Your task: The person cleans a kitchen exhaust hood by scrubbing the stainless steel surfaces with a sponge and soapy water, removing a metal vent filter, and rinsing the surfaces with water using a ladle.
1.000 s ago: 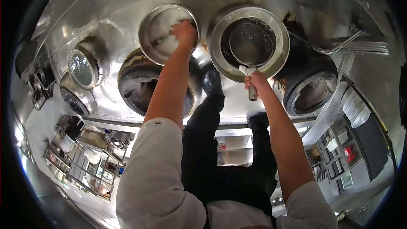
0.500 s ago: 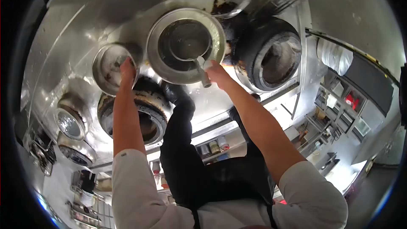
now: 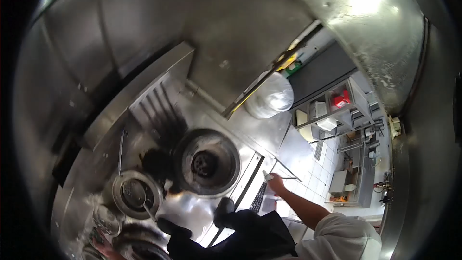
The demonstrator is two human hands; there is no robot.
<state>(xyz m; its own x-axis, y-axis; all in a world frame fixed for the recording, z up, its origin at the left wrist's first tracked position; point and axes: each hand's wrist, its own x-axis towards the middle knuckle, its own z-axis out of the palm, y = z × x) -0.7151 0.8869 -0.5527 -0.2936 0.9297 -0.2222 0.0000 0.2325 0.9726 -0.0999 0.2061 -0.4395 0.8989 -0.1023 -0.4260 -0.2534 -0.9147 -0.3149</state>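
Observation:
My right hand (image 3: 276,185) is out over the front edge of the steel stove, its fingers closed on a small white item (image 3: 267,176), perhaps a folded cloth. At the lower left, my left hand (image 3: 103,246) is blurred and partly cut off, close to the near side of a metal bowl (image 3: 107,220); its fingers are unclear. Between the hands stands a wide metal pan (image 3: 118,197) with a round strainer or ladle (image 3: 134,192) in it, whose handle (image 3: 149,212) points toward me, untouched.
An open burner ring (image 3: 233,161) lies right of the pan. A thin metal utensil (image 3: 121,151) leans behind it. A plastic-covered container (image 3: 272,97) is beyond the stove's right end, near shelves holding a red item (image 3: 340,98). White floor tiles (image 3: 313,178) show on the right.
The view has swung far to the right. My right hand has let go of the handle at the pan and moved away rightward with the white item. My left hand is now at the view's lower left.

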